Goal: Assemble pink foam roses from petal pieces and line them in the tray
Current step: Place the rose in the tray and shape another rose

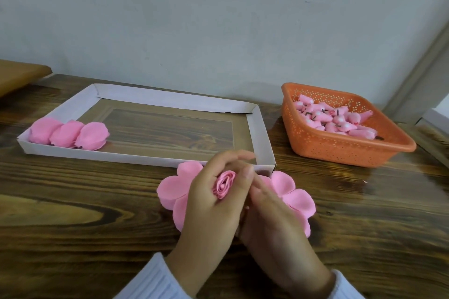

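Just off the near right corner of the shallow white cardboard tray (170, 98), the left hand (211, 204) is curling its fingers round a rolled pink foam rosebud (224, 183), which is sitting on flat pink foam petal pieces (170, 189) on the dark wooden worktop (73, 213). The right hand (274, 226) is pressing alongside, but its grip is too blurred to tell. Three finished pink foam roses (68, 135) are lining the tray's left end, with open tray floor stretching to their right.

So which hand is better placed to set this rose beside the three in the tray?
Probably left: the left hand grips the rose, and the three roses lie on its side.
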`<state>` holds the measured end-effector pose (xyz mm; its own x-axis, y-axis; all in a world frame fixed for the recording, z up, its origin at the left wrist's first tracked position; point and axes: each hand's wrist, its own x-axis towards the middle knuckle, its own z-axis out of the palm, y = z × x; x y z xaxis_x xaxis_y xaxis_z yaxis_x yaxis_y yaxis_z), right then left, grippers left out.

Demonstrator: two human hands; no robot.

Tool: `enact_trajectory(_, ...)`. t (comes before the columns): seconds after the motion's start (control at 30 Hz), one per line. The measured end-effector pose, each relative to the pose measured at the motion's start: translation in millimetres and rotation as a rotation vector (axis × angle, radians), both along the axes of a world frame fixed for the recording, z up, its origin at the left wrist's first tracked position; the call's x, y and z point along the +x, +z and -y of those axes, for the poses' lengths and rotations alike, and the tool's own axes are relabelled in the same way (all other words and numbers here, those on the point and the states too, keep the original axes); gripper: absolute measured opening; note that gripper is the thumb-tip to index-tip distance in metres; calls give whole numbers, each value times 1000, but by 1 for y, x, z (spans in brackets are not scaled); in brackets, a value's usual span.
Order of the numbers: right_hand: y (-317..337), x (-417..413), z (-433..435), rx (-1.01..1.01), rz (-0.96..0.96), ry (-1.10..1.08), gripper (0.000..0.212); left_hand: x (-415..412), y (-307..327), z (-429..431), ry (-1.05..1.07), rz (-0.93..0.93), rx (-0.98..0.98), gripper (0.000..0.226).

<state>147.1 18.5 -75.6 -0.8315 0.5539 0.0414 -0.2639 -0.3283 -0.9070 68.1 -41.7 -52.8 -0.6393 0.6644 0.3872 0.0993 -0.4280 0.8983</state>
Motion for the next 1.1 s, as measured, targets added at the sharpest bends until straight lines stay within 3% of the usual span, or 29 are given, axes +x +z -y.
enact_trajectory(0.17, 0, 3, 0, 34, -24, 43, 38, 0, 1, 1, -1, 13, -9, 16)
enact_trajectory(0.3, 1, 4, 2, 9, -12, 37, 34, 1, 0, 2, -69, 12, -80, 36)
enact_trajectory(0.4, 2, 8, 0, 1, 57, 69, 25, 1, 1, 0, -145, 49, -118, 23)
enact_trajectory(0.5, -2, 7, -2, -25, 98, 72, 38, 0, 0, 0, -175, 118, -123, 15)
enact_trajectory(0.67, -2, 4, 1, -118, -75, 132, 46, -4, 0, 0, -115, 169, -137, 21)
enact_trajectory(0.87, -2, 5, -2, -118, -23, 146, 26, -3, -1, 0, -174, 127, -149, 21)
enact_trajectory(1.03, -3, 6, -3, -153, -114, 218, 56, -2, 1, -2, -149, 78, -76, 24)
enact_trajectory(1.1, -3, 7, -4, -181, -158, 250, 59, -2, -1, -3, -129, 80, -55, 25)
